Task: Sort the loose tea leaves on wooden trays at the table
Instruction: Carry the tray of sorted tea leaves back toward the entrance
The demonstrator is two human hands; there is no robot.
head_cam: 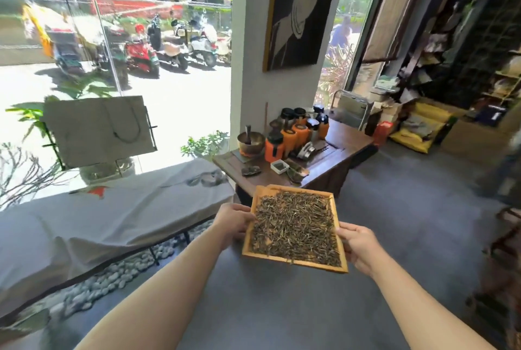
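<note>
We are standing on a grey floor (282,307) with a dark wooden surface (338,149) ahead of us, a little above the frame's centre and set against a white pillar (248,68). Its back half is crowded with orange jars (290,138), a brass bowl (249,139) and a small white dish (279,166), while the right-hand stretch of the top looks barer. Between us and that surface, just below the frame's centre, we carry a wooden tray (294,259) in the air, over the floor and not yet over the surface; its far edge sits in the picture just under the surface's near corner. The tray is close to square, its slightly longer axis running away from us and leaning a touch to the left, its near right corner lowest in the frame. A layer of tea (296,225) covers nearly the whole tray, thinner along the left rim. Our left hand (234,223) grasps the left rim near the far corner, thumb on top; our right hand (359,245) grasps the right rim about midway, fingers curled under. The surface lies straight ahead and slightly right of the tray, so we judge the coming move to be a level carry forward, with the right hand somewhat nearer the barer patch. Tilting would spill leaves over the low rim.
</note>
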